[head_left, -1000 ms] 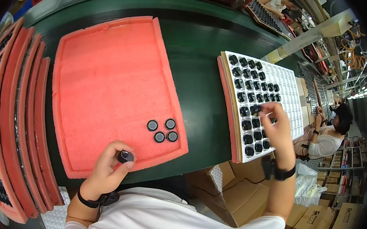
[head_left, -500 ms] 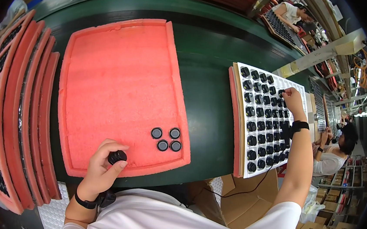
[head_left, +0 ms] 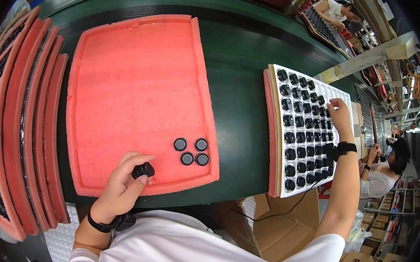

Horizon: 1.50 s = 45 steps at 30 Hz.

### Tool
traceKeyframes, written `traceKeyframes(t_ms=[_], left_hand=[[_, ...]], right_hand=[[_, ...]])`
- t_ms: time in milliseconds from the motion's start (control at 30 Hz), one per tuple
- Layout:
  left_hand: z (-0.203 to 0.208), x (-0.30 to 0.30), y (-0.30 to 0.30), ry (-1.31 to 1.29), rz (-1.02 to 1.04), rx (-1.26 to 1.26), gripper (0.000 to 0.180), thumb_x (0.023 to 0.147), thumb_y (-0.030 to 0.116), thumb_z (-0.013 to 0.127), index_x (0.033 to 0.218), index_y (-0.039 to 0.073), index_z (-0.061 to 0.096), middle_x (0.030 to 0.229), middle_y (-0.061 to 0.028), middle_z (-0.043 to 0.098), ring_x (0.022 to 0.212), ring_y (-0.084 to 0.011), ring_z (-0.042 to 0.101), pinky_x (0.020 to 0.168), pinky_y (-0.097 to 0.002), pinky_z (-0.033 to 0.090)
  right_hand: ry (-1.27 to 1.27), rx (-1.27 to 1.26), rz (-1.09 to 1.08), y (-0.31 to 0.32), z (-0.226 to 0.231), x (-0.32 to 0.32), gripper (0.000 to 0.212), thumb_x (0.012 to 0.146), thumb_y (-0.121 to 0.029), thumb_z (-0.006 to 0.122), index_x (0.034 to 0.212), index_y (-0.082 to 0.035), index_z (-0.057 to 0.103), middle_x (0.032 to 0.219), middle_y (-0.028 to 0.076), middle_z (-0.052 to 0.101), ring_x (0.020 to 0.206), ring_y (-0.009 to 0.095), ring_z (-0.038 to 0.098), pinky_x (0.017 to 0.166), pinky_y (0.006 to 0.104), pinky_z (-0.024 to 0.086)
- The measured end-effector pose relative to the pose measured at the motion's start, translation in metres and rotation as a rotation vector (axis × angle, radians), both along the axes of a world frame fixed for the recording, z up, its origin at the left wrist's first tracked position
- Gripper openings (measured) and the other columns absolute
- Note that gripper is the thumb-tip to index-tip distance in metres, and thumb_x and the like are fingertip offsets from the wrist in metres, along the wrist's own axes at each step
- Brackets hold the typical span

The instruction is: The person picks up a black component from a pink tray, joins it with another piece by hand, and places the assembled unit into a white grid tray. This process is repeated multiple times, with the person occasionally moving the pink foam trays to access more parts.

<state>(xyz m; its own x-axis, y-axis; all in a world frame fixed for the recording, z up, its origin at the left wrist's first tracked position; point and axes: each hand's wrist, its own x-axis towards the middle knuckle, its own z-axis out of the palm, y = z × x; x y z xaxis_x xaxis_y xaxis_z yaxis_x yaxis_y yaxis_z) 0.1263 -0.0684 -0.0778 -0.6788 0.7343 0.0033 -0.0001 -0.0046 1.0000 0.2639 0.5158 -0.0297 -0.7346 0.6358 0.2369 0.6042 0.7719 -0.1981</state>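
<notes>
My left hand (head_left: pixel 123 183) is closed around a black, round, lens-like part (head_left: pixel 143 170), over the near edge of a pink foam tray (head_left: pixel 139 80). Several similar black parts (head_left: pixel 201 159) stand together on the tray's near right corner. To the right, a white moulded tray (head_left: pixel 340 94) has rows of the same black parts in its pockets. My right hand (head_left: pixel 339 114) is over its right side, fingers bent and slightly apart. Its fingertips are just right of a black part (head_left: pixel 321 99) in the second row; nothing shows between them.
Stacked pink foam trays (head_left: pixel 27 115) with black parts stand at the left. An open cardboard box (head_left: pixel 286 230) sits below the green bench (head_left: pixel 236 118), with a black cable (head_left: pixel 267 217) hanging over it. A metal post (head_left: pixel 366 62) crosses at the right. Co-workers (head_left: pixel 385 171) sit beyond.
My right hand has let go of the black part in the second row and moved slightly right. My left hand has shifted a little rightward with its part. The whole view has tilted slightly.
</notes>
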Motion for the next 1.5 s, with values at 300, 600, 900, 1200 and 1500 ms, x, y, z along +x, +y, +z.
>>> traceKeyframes(t_ms=[300, 600, 900, 1200, 1500], left_hand=[[0.000, 0.002, -0.011, 0.004, 0.006, -0.005, 0.041, 0.080, -0.013, 0.043, 0.120, -0.003, 0.049, 0.100, -0.0101, 0.044, 0.083, -0.0143, 0.052, 0.075, -0.0250, 0.046], [-0.002, 0.004, -0.013, -0.002, 0.003, 0.000, 0.041, 0.080, -0.012, 0.045, 0.120, -0.003, 0.049, 0.099, -0.0096, 0.044, 0.084, -0.0150, 0.052, 0.077, -0.0257, 0.044], [-0.015, 0.007, -0.007, 0.019, -0.015, 0.054, 0.044, 0.081, -0.011, 0.051, 0.123, -0.002, 0.042, 0.108, -0.0109, 0.048, 0.094, -0.0162, 0.052, 0.085, -0.0281, 0.041], [-0.018, 0.021, -0.002, -0.005, -0.141, 0.127, 0.046, 0.081, -0.011, 0.052, 0.123, 0.000, 0.038, 0.107, -0.0102, 0.052, 0.100, -0.0160, 0.052, 0.088, -0.0302, 0.040], [-0.023, 0.014, -0.022, -0.148, -0.079, 0.047, 0.033, 0.084, -0.007, 0.049, 0.116, 0.000, 0.046, 0.101, -0.0079, 0.052, 0.090, -0.0130, 0.051, 0.081, -0.0272, 0.041]], right_hand=[[-0.136, 0.031, 0.033, 0.003, -0.016, 0.004, 0.023, 0.080, -0.010, 0.051, 0.096, 0.000, 0.065, 0.084, 0.020, 0.066, 0.080, 0.031, 0.064, 0.074, 0.0369, 0.048], [-0.034, -0.019, 0.026, -0.032, 0.003, -0.006, 0.022, 0.080, -0.007, 0.051, 0.094, 0.000, 0.066, 0.081, 0.018, 0.066, 0.076, 0.030, 0.063, 0.071, 0.0345, 0.049], [0.135, -0.417, 0.528, -0.291, 0.049, -0.014, 0.019, 0.079, 0.000, 0.057, 0.097, -0.002, 0.061, 0.098, 0.011, 0.061, 0.088, 0.023, 0.057, 0.078, 0.0304, 0.043], [0.276, -0.902, 0.811, -0.416, -0.036, -0.035, 0.030, 0.073, -0.005, 0.069, 0.101, 0.001, 0.059, 0.102, 0.015, 0.058, 0.092, 0.027, 0.056, 0.080, 0.0356, 0.045], [0.308, -1.309, 0.475, -0.407, -0.054, -0.029, 0.028, 0.073, -0.001, 0.069, 0.099, -0.002, 0.060, 0.094, 0.013, 0.056, 0.085, 0.025, 0.055, 0.077, 0.0337, 0.045]])
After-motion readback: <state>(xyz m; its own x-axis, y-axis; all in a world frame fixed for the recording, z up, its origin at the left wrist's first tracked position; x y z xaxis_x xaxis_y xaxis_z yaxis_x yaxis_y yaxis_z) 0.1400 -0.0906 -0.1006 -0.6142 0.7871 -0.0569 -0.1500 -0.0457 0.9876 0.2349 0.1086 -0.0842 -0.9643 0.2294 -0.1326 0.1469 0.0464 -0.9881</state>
